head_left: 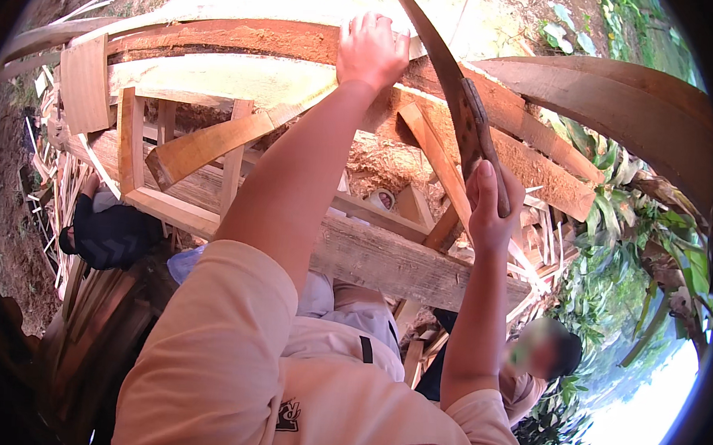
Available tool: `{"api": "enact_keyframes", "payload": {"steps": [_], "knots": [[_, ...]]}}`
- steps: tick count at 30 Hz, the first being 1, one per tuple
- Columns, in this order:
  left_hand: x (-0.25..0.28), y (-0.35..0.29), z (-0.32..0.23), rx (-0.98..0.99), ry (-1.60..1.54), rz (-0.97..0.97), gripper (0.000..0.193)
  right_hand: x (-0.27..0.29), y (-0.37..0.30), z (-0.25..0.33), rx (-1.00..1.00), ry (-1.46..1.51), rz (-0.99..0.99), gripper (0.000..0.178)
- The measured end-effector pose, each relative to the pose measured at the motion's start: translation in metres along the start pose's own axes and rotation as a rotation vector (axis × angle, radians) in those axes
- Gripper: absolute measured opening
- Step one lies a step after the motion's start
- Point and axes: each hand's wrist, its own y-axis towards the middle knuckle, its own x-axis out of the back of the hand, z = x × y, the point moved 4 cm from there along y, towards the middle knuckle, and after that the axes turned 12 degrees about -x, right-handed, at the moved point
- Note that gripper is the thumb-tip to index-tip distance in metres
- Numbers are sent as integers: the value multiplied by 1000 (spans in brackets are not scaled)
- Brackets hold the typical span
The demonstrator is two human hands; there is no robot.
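Observation:
My right hand [493, 199] is wrapped round the wooden handle of a handsaw [438, 45]. Its long dark blade slants up and away to the left, past the top of the picture; its teeth cannot be made out. Farther forward, my left hand [372, 52] rests on a wooden board [219, 77], with its fingers curled over the far side. The blade passes just right of my left hand, close to the boards. Whether it touches wood cannot be told in the glare.
Short timber pieces [211, 146] lean across a thick weathered beam [387, 256] before me. A wide plank [613, 95] stretches to the right. One person in dark clothes [118, 234] bends low at left; another in a dark cap [539, 353] is at lower right. Leafy plants [620, 268] grow at right.

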Motion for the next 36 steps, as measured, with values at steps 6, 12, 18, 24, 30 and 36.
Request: {"api": "enact_keyframes", "payload": {"steps": [6, 12, 18, 24, 30, 36], "knots": [[4, -10, 0, -282, -2, 245, 48, 6, 2, -22, 59, 68, 8, 40], [8, -28, -25, -250, 55, 344, 54, 10, -35, -19, 24, 96, -66, 39], [41, 15, -24, 22, 70, 432, 52, 14, -51, -6, 59, 149, -149, 39], [41, 39, 5, -466, 142, 47, 43, -3, -53, 2, 78, 259, -184, 39], [17, 22, -5, -459, 35, 164, 37, -13, -60, -11, 61, 191, -150, 37], [27, 29, -17, -481, 100, 271, 30, -18, -56, -25, 88, 184, -155, 36]]}}
